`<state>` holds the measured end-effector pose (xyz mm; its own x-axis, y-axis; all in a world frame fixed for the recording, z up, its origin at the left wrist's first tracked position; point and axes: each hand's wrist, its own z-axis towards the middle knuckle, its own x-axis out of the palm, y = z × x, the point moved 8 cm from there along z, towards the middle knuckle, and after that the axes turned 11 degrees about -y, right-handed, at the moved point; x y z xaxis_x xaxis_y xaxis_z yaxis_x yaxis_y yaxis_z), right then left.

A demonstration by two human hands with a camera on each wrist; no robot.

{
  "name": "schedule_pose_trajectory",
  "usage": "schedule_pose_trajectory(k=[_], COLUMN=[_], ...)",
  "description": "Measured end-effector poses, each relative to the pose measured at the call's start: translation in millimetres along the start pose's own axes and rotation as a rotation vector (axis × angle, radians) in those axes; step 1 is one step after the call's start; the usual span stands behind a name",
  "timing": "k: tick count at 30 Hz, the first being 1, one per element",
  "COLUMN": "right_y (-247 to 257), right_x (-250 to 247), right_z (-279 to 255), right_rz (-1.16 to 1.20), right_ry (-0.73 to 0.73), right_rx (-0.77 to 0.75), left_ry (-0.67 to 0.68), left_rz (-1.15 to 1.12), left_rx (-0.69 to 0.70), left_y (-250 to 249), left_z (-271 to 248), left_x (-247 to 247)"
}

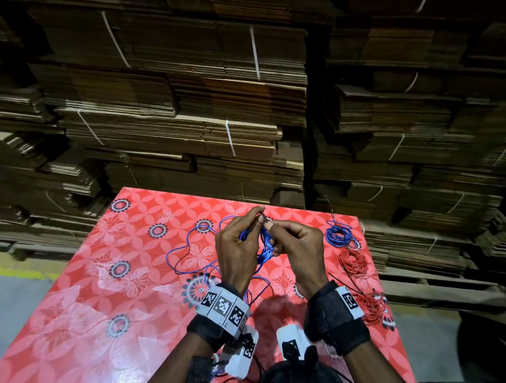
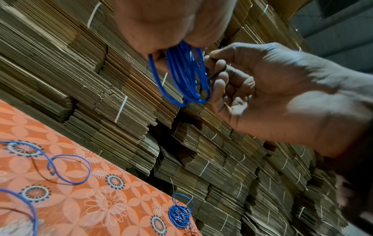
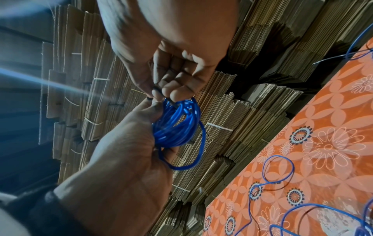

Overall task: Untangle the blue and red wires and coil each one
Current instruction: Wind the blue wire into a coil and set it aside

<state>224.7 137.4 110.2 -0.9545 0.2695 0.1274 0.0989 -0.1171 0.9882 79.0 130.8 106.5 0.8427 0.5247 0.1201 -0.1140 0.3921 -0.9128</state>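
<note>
I hold a small coil of blue wire in the air over the table, between both hands. My left hand grips its loops, and the bundle hangs from those fingers. My right hand pinches a thin dark tie at the coil's side; the right wrist view shows the tie between thumb and fingertips above the coil. Loose blue wire trails in loops on the cloth to the left. On the right lie a coiled blue wire and two red coils.
The table has a red flowered cloth. Tall stacks of flattened cardboard stand close behind it and to the right. Grey floor with a yellow line lies to the left. Camera packs hang under both wrists.
</note>
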Motion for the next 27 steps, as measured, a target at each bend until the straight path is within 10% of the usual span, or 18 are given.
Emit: schedule_pose_trajectory(k=[27], right_y=[-1.9], right_x=[-1.9], right_z=[0.2], right_rz=[0.038], right_ry=[0.022], right_rx=[0.067], left_ry=[0.032], left_rz=[0.055], left_rx=[0.105], left_y=[-3.9], left_z=[-2.6], left_x=[-0.3])
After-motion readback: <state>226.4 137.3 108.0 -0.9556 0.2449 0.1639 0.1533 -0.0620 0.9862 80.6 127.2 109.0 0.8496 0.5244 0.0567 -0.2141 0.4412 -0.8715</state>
